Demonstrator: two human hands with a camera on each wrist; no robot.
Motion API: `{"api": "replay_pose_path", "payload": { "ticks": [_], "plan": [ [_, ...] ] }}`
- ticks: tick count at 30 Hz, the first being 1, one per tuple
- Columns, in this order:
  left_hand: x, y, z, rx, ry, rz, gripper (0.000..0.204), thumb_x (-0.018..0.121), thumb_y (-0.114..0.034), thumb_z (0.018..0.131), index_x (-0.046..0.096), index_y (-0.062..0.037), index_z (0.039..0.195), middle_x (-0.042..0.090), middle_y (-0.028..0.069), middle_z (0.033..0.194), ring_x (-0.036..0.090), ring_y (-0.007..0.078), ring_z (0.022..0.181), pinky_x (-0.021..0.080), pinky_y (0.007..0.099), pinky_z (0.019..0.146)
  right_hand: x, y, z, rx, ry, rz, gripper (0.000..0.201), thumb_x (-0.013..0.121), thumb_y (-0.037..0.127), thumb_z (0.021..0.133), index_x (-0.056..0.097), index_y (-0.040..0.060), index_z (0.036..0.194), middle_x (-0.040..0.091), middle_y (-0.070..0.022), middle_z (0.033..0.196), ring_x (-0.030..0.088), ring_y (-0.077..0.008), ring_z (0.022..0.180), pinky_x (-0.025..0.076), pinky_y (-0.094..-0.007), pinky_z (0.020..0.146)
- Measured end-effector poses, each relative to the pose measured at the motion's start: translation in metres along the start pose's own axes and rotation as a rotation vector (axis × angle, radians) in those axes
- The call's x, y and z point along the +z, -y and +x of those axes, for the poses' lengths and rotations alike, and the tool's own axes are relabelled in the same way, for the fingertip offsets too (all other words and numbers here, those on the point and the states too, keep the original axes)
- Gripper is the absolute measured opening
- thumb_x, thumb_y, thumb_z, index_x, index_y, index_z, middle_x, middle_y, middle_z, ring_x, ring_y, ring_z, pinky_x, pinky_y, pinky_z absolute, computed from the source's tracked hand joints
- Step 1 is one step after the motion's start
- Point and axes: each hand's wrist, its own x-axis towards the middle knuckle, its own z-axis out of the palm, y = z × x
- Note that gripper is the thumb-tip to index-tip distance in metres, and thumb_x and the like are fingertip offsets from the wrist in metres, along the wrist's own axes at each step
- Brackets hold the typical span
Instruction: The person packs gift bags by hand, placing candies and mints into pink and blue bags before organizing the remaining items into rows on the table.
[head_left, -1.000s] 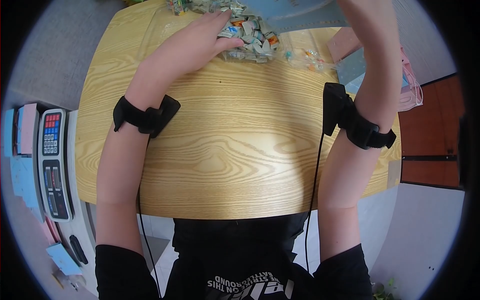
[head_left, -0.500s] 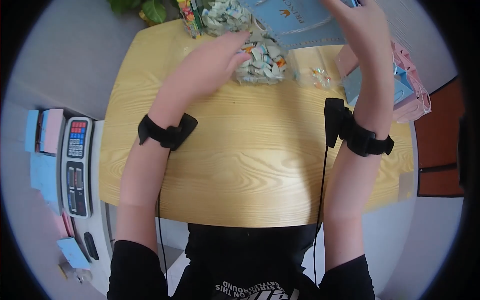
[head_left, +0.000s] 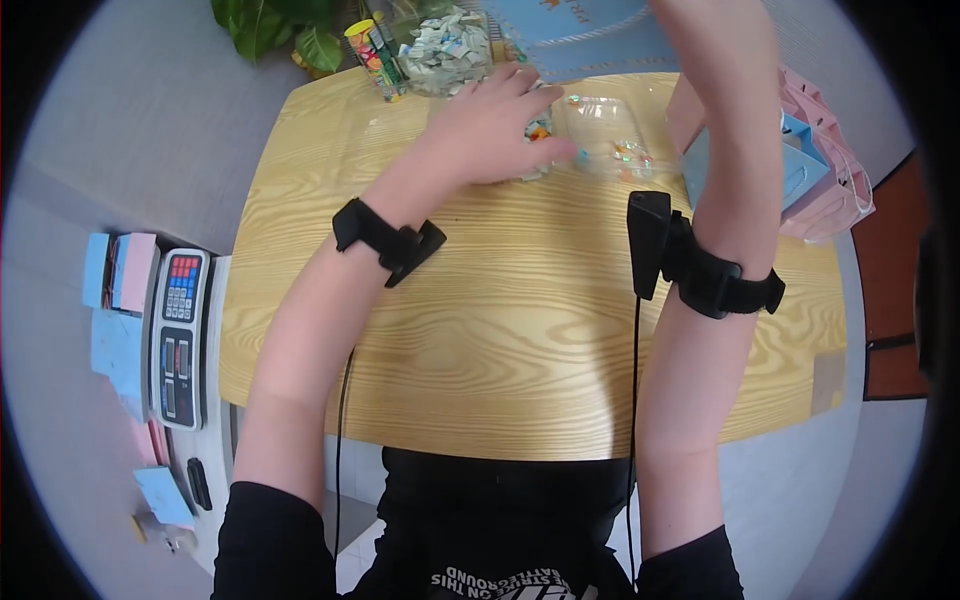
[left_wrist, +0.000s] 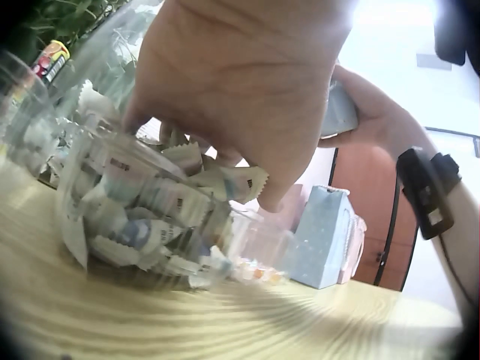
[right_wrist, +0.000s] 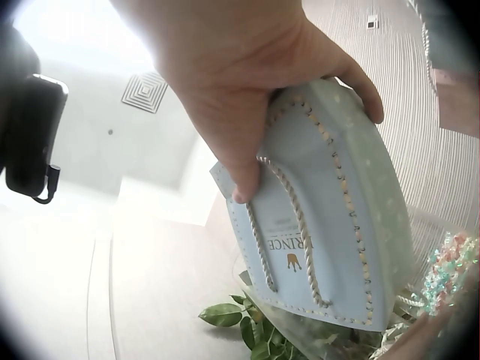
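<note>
My left hand (head_left: 500, 130) is over a clear plastic tub (left_wrist: 73, 169) of wrapped candies (left_wrist: 150, 217). In the head view its fingers are spread and the thumb points right; the left wrist view has the fingertips down among the wrappers, partly hidden. My right hand (right_wrist: 240, 82) grips the blue paper gift bag (right_wrist: 322, 187) at one end, thumb on the printed face and fingers round the far side. That bag has twisted rope handles and hangs tilted past the table's far edge. In the head view only part of the bag (head_left: 600, 55) shows.
Right of the candy tub stands a clear tray (head_left: 605, 115) with a few small shiny pieces. Behind sit another tub of candies (head_left: 447, 50) and a bright tube (head_left: 370, 50). Blue and pink gift bags (head_left: 815, 165) stand at the right, a scale (head_left: 180, 330) at the left.
My left hand has moved right, from the tub's left side to over the candies, and its fingers have spread. My right hand keeps hold of the blue bag. The head view has shifted slightly.
</note>
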Motion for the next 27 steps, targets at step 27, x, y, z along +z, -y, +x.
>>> {"api": "replay_pose_path", "payload": {
  "ticks": [27],
  "plan": [
    [0.016, 0.028, 0.006, -0.227, 0.073, -0.187, 0.068, 0.048, -0.058, 0.089, 0.052, -0.0050, 0.132, 0.052, 0.0143, 0.134, 0.042, 0.0303, 0.129, 0.036, 0.0418, 0.107, 0.006, -0.007, 0.008, 0.127, 0.083, -0.093, 0.057, 0.073, 0.030, 0.078, 0.060, 0.0001, 0.124, 0.068, -0.0172, 0.110, 0.066, -0.0250, 0.100, 0.051, -0.0339, 0.084]
  ]
}}
